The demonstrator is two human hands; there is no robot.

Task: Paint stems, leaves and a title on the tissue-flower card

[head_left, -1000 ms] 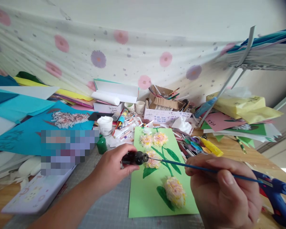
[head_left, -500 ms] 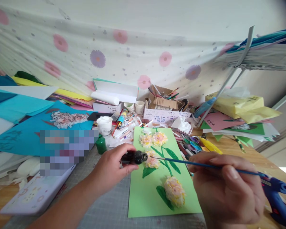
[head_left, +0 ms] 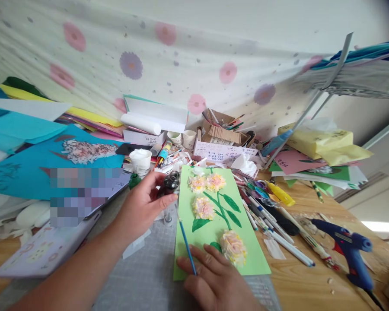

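My left hand (head_left: 141,206) is closed round a small dark bottle (head_left: 170,182), held tilted just left of a light green card (head_left: 194,248). The card lies on a grey cutting mat (head_left: 149,272) and bears painted green stems and leaves and several pale paper flowers (head_left: 203,207). My right hand (head_left: 215,280) rests on the card's lower edge with its fingers lying along it. It keeps a thin blue paintbrush (head_left: 185,239) between the fingers, bristles pointing up towards the bottle. A small cap-like piece (head_left: 169,218) sits on the mat below the bottle.
Pens and markers (head_left: 272,229) lie scattered right of the card, with a blue glue gun (head_left: 350,250) on the wooden table beyond. Behind stand a white cup (head_left: 140,159), a green bottle (head_left: 134,179) and a cardboard box (head_left: 220,134). Blue paper sheets (head_left: 26,172) pile up at left.
My right hand drew the brush out of the bottle's mouth and dropped to the card's lower edge. My left hand lifted the bottle and moved it back. The view shifted down.
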